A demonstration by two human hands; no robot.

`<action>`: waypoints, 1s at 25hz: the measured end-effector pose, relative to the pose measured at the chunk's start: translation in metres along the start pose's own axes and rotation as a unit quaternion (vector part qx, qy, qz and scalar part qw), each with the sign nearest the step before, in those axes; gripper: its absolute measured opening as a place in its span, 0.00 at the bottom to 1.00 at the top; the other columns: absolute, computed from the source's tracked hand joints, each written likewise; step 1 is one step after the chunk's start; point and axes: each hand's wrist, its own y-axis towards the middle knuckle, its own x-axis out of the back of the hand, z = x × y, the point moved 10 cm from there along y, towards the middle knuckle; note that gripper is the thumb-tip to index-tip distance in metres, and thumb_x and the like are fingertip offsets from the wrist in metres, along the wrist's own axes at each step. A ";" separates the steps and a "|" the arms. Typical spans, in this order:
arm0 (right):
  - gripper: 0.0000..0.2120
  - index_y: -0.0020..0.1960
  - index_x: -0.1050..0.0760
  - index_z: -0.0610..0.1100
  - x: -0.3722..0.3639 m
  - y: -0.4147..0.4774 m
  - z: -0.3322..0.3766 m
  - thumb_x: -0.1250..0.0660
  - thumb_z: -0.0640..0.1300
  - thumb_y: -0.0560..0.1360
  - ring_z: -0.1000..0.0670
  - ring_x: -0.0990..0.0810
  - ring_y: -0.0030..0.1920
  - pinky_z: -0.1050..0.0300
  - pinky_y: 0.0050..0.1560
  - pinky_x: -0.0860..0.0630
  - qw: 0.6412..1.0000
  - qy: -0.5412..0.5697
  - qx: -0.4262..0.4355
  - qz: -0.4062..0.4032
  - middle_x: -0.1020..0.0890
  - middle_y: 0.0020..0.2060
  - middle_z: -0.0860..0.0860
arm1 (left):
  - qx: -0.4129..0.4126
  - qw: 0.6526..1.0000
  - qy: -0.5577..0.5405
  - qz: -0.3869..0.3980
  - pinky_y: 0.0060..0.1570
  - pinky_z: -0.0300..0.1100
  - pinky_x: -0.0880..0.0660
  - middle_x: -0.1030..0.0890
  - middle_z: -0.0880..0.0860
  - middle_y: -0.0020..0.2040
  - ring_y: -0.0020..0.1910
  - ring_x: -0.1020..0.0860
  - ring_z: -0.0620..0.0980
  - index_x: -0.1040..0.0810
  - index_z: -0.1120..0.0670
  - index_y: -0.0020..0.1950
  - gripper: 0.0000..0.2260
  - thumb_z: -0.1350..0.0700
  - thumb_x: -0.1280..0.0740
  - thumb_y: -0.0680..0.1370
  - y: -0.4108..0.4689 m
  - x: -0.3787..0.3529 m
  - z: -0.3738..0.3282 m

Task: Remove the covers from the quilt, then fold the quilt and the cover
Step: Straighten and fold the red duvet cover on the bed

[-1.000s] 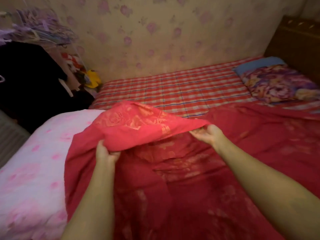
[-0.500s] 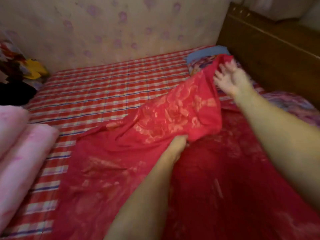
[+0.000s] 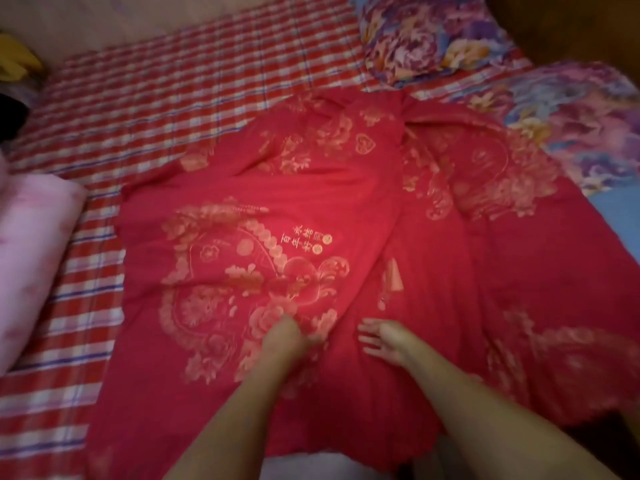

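Note:
The red cover (image 3: 311,188) with gold flower prints lies spread over the bed, one layer folded across the other along a slanted edge down its middle. My left hand (image 3: 285,337) sits at the near end of that edge, its fingers curled into the fabric. Just to the right, my right hand (image 3: 381,341) rests flat on the cover with fingers spread. The pink quilt (image 3: 31,258) lies bundled at the left edge of the bed, apart from the cover.
A red plaid sheet (image 3: 173,81) covers the mattress. Two floral pillows (image 3: 426,39) (image 3: 581,123) lie at the far right by a dark wooden headboard (image 3: 571,22). A yellow object (image 3: 17,62) sits at the far left corner.
The lifted flap of red cover has been carried across toward the pillows and laid down. My right hand let go of it and came back near; my view tilted down.

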 end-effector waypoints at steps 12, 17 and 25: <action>0.22 0.70 0.35 0.45 -0.155 -0.039 -0.105 0.36 0.45 0.77 0.47 0.23 0.58 0.54 0.59 0.28 0.993 -0.050 0.033 0.097 0.23 0.59 0.49 | 0.034 0.956 -0.285 0.054 0.41 0.43 0.24 0.17 0.64 0.44 0.44 0.17 0.57 0.22 0.69 0.46 0.14 0.65 0.45 0.81 -0.066 0.007 0.159; 0.29 0.71 0.36 0.49 -0.230 -0.064 -0.113 0.40 0.62 0.74 0.55 0.23 0.49 0.60 0.51 0.27 0.987 0.010 0.047 0.155 0.21 0.55 0.54 | 0.012 0.790 -0.586 0.178 0.29 0.35 0.23 0.20 0.54 0.27 0.25 0.21 0.47 0.20 0.62 0.35 0.17 0.63 0.44 0.78 -0.108 0.071 0.110; 0.38 0.57 0.24 0.39 -0.235 -0.155 -0.071 0.17 0.52 0.52 0.56 0.17 0.41 0.60 0.48 0.21 0.908 -0.228 0.073 0.344 0.15 0.40 0.53 | -0.054 0.713 -0.695 0.081 0.47 0.46 0.24 0.20 0.58 0.25 0.24 0.20 0.51 0.20 0.63 0.26 0.16 0.67 0.46 0.65 -0.115 0.177 0.036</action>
